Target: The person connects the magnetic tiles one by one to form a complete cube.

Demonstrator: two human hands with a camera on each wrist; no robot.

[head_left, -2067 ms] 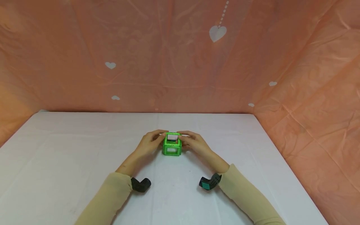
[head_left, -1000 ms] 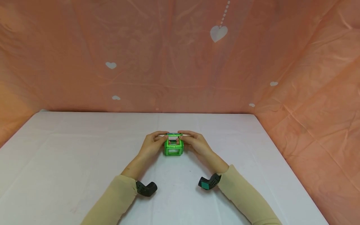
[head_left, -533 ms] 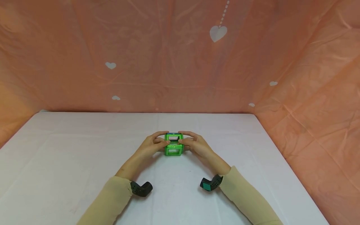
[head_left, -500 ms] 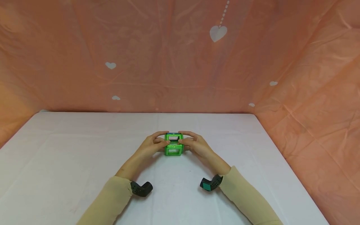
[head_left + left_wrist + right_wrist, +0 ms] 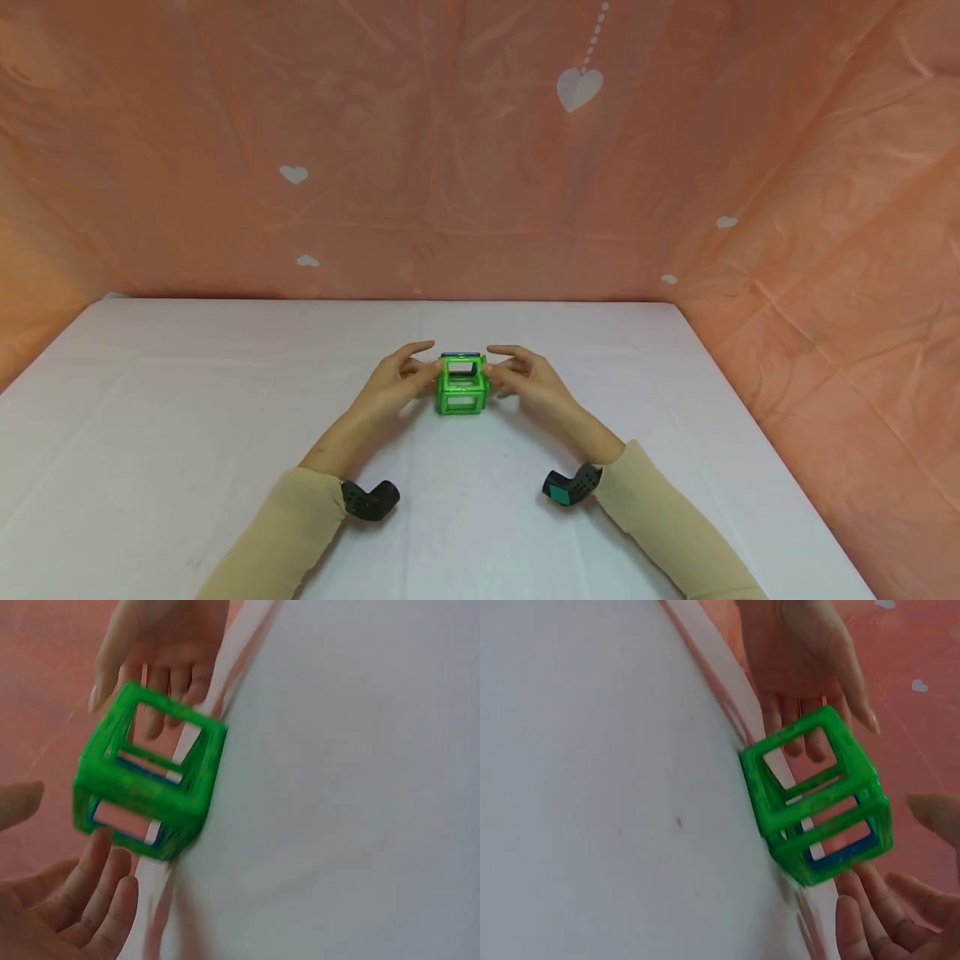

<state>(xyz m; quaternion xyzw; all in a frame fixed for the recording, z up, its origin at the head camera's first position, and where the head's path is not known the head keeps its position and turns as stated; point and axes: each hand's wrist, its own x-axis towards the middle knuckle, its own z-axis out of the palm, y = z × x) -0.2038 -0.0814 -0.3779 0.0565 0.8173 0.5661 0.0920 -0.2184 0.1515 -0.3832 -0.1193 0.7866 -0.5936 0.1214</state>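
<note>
A cube of green magnetic tiles (image 5: 462,390), built from open square frames, stands on the white table in front of me. Blue edging shows on its far side, seen through the openings in the right wrist view (image 5: 844,853). My left hand (image 5: 390,383) is spread beside its left face, fingers loose and thumb near the upper edge. On the other side, my right hand (image 5: 536,385) mirrors it, thumb close to the right edge. Both wrist views show the cube (image 5: 139,793) between the two hands, with neither set of fingers curled round it.
A white cloth (image 5: 225,400) covers the table. Orange sheeting with white hearts (image 5: 480,167) hangs behind and at the sides. Each wrist carries a black camera mount (image 5: 371,502), and the sleeves are beige.
Earlier the fingers and thumbs of both hands held the cube's upper part, with its top frame shifting. Now both hands have let go and drawn slightly outward, and the cube stands squared up.
</note>
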